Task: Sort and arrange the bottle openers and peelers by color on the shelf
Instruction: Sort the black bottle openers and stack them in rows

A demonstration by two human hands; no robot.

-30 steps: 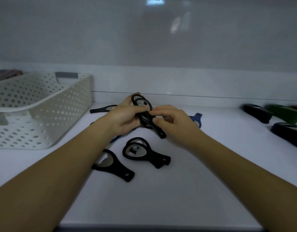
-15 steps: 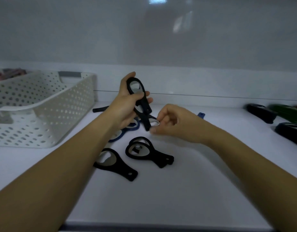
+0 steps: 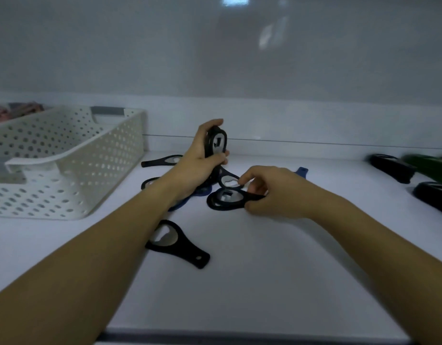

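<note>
The left hand [image 3: 198, 161] was a little above the middle of the frame. Its fingers were curled firmly round a small stack of black openers [image 3: 217, 143], which stood upright. The round heads rose above the fist, the fingertips reached over the top edge, the thumb lay across the front just under the metal insert, and the handles went down behind the palm. How many pieces were in the stack, I could not tell. To the right and a little lower, the right hand [image 3: 273, 192] was down at the white shelf [image 3: 240, 290] with its fingers bent. They pinched the handle of a flat black opener [image 3: 223, 201], whose round head lay on the shelf just left of the fingertips, outside the grip. Just above this head lay another opener [image 3: 228, 181] with a pale metal insert, close to the index finger; whether they touched was not clear. A blue opener [image 3: 182, 204] lay partly under the left wrist, and a blue handle end [image 3: 302, 170] showed beyond the right hand. One single black opener [image 3: 176, 242] lay alone at lower centre, beside the left forearm, and a far black opener [image 3: 162, 160] lay behind the left wrist. A white perforated basket [image 3: 70, 165] stood at the left of the frame. At the right edge were dark pieces [image 3: 391, 168] and something green [image 3: 429, 164], too blurred to identify.
</note>
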